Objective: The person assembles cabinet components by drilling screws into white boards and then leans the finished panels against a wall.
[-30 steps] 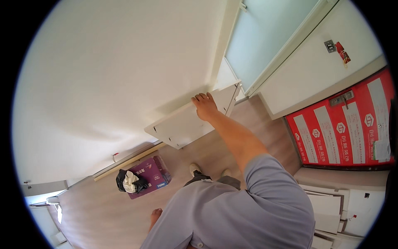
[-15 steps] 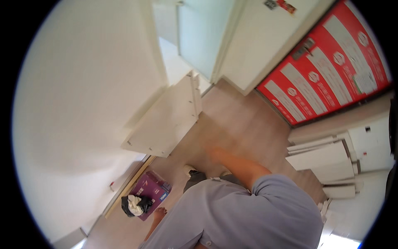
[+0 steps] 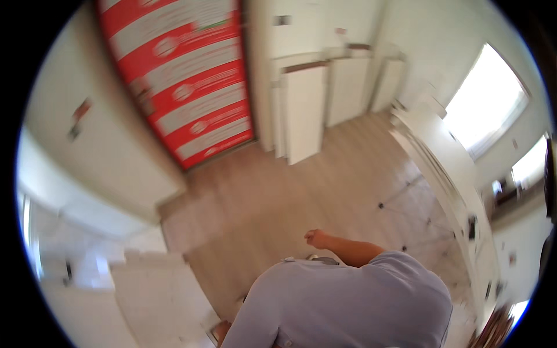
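My right hand (image 3: 316, 238) hangs in front of my body above the wood floor (image 3: 272, 203). Its fingers look loosely curled, and nothing shows in them. Low in the picture, my left hand (image 3: 221, 330) is partly cut off by my sleeve and blurred, so its fingers cannot be made out. Nearest to it is a white panel (image 3: 156, 296) at the lower left; whether they touch is not clear.
A door covered in red and white sheeting (image 3: 191, 93) stands at the far left. White boards (image 3: 304, 113) lean on the far wall. To the right is a long white worktop (image 3: 435, 139), with a thin-legged stand (image 3: 404, 248) on the floor beside it. A bright window (image 3: 487, 101) lies beyond.
My view has swung to the right: the red door has shifted to the left side, and the worktop and windows have appeared. The purple box has left view. My right hand is less blurred.
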`<state>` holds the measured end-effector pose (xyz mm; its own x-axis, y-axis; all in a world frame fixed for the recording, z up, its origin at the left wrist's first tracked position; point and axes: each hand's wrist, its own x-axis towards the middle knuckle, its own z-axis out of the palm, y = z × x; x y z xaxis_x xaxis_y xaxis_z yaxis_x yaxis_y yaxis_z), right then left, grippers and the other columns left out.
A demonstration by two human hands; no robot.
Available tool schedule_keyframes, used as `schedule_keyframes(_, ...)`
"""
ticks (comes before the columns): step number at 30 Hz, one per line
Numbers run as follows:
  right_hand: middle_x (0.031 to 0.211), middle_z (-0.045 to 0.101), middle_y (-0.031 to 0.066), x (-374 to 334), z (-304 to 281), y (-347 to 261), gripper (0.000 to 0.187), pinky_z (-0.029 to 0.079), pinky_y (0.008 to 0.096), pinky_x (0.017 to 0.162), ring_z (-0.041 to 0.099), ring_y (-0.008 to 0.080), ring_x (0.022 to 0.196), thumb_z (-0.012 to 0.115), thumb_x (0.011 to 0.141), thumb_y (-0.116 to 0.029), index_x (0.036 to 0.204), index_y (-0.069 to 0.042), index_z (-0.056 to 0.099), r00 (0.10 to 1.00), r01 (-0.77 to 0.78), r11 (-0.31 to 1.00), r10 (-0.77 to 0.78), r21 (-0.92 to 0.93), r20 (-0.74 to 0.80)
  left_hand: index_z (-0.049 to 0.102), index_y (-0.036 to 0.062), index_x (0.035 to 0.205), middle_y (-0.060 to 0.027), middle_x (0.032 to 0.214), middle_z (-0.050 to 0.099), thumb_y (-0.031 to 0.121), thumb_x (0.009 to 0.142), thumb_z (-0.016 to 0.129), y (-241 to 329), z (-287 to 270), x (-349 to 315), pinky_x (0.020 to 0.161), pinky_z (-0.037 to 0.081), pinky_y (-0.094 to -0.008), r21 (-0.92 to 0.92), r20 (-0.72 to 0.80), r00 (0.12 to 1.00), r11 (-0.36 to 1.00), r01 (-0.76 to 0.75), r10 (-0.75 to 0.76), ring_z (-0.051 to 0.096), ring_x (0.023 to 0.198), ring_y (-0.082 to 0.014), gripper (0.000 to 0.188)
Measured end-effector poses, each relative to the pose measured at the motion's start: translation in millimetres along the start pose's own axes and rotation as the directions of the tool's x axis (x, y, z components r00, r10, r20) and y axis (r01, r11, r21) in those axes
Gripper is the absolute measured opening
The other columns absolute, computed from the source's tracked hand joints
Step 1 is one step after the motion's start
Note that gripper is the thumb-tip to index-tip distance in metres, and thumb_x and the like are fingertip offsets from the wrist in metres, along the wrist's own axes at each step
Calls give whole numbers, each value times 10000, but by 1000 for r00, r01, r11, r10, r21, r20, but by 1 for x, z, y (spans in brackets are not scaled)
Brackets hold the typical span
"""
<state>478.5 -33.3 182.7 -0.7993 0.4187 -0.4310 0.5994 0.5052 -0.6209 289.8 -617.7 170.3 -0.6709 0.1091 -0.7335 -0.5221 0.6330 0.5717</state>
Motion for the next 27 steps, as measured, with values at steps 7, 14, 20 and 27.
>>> schedule_keyframes(7,1345,666,129,-143,21,155,430,495,455,1045,619,353,1228,635,938,-371,1266,-103,710,922,-388,915,386,-110,-38,624,61,1066,-102,937,659,202,993,552,177,139,126,613,518,-369,461,447,869,777,-427,213,641,762,-224,174)
schedule_keyframes(14,1183,747,126,-294,42,255,392,551,451,956,694,344,1096,660,914,-358,1213,-118,745,361,-692,444,896,569,-259,617,24,1088,-111,983,668,188,1005,555,349,340,182,642,526,-366,447,576,801,757,-477,164,660,817,-220,195)
schedule_keyframes(20,1086,774,123,-290,117,292,414,576,406,895,749,274,938,687,897,-356,1224,-109,745,248,-670,225,966,707,-72,616,9,1124,-114,945,674,196,1009,562,444,537,181,640,523,-362,494,594,791,712,-500,143,672,805,-229,226)
schedule_keyframes(27,1014,782,121,-285,83,299,416,581,394,844,748,251,910,698,900,-334,1235,-90,737,189,-532,2,975,847,116,703,-5,1078,-159,980,737,241,970,620,504,809,98,738,551,-420,287,958,286,-34,-957,15,709,819,-276,281)
